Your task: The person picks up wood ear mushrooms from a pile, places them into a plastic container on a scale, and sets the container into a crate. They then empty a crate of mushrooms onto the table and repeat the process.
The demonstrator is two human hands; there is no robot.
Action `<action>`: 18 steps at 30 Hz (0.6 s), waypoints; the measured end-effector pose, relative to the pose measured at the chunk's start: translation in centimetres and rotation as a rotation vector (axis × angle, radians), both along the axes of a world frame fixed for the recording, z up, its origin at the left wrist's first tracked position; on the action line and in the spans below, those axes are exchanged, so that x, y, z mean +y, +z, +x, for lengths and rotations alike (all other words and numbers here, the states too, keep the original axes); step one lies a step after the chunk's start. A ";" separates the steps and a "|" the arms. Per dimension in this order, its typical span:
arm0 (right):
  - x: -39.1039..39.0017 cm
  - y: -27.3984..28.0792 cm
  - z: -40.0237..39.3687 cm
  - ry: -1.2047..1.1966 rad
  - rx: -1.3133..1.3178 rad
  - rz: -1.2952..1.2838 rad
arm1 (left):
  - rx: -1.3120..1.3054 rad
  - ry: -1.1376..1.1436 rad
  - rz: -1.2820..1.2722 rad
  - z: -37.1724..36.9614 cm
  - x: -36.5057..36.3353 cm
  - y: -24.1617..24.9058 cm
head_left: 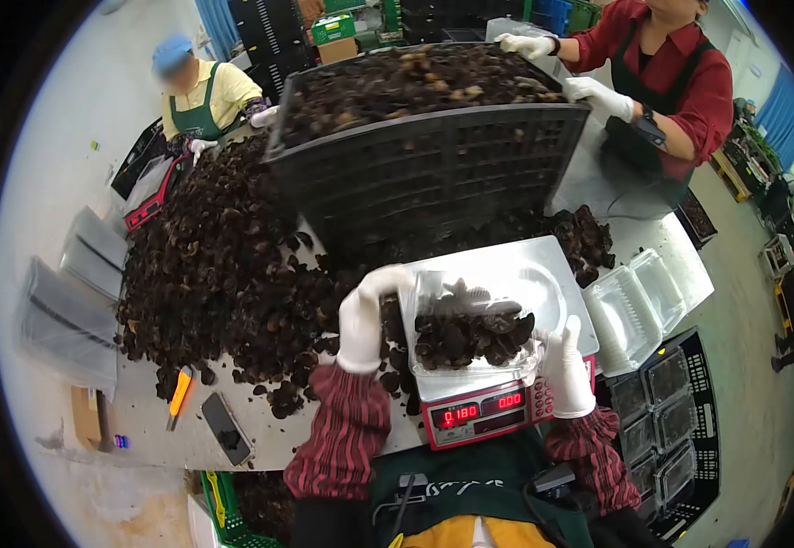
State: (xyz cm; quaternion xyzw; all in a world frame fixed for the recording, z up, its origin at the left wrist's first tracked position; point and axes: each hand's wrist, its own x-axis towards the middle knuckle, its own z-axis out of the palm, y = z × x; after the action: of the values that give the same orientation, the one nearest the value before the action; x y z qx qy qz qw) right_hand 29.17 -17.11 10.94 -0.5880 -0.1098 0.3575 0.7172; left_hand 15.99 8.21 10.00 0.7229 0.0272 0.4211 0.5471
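A clear plastic box (423, 363) with dark, wrinkled mushroom-like pieces (475, 336) rests on the steel plate of a red scale (484, 416), whose display shows 0.180. My left hand (365, 315), in a white glove, is at the box's left side, its fingers bent over the upper left corner; what they hold, if anything, is hidden. On the right my gloved right hand (566, 370) has its fingers at the box's right edge, over the scale. A large heap of the same dark pieces (205, 265) lies left of my left hand.
A co-worker in red (698, 82) has both gloved hands on a large black crate (424, 173) of dark pieces beyond the scale. Another person (205, 96) stands at the far left. Clear containers (625, 315), an orange cutter (179, 393) and a phone (225, 427) lie nearby.
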 end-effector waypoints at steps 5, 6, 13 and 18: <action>-1.9 1.3 1.3 0.259 -0.017 -0.230 | 0.515 0.129 -0.047 -5.1 -6.1 1.1; -1.5 0.6 0.8 0.190 -0.075 -0.160 | 0.521 0.024 -0.427 -5.3 -6.9 0.4; -1.7 0.2 0.5 0.290 0.012 -0.039 | 0.269 -0.185 -0.952 -6.3 -7.6 -0.7; -1.0 1.0 -0.6 0.186 -0.106 -0.068 | 0.202 -0.134 -0.890 -6.1 -8.5 -0.7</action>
State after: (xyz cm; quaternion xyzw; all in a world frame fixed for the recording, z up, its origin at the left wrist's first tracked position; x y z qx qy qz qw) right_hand 28.57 -18.12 11.93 -0.6173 -0.1894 0.3943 0.6539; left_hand 9.85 -0.28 9.26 0.4552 0.2116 0.2598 0.8249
